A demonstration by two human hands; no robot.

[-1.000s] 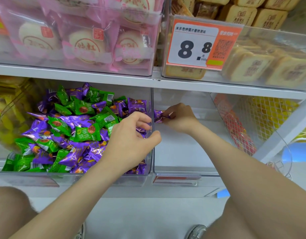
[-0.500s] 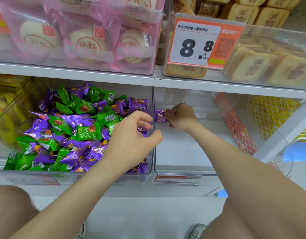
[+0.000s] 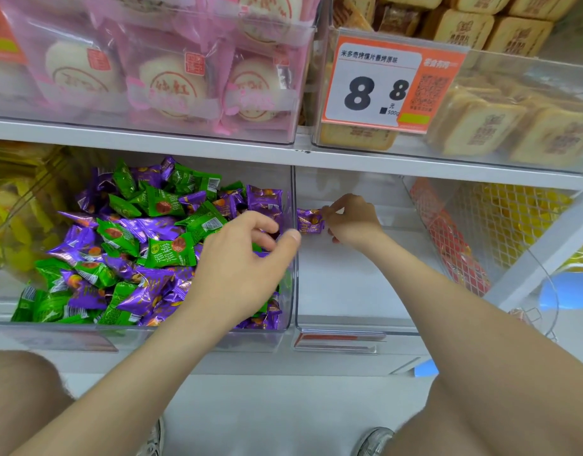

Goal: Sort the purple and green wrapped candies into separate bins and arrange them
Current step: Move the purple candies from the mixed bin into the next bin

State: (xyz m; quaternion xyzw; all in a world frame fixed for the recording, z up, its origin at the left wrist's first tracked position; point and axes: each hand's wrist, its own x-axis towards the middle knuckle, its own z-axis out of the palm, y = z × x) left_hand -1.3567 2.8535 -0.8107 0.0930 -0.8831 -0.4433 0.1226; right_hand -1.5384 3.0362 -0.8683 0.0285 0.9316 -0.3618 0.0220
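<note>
Left hand (image 3: pixel 237 258) edges forward over the mixed bin (image 3: pixel 86 325), thumb and fingers apart, while the right hand (image 3: pixel 352 222) pinches a purple candy (image 3: pixel 310 221) inside the right bin (image 3: pixel 349 287); mid-placement, I'd say, so next it needs a gentle release.

Crinkled purple and green foil candy wrappers (image 3: pixel 145 245) gleam glossy inside a smooth clear plastic bin (image 3: pixel 291 291) on a matt white shelf (image 3: pixel 349 162).

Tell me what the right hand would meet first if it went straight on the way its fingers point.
Pointing left, the right hand would probably push its pinched purple candy straight into the right bin's clear left wall, which looks very near, though depth is uncertain.
</note>
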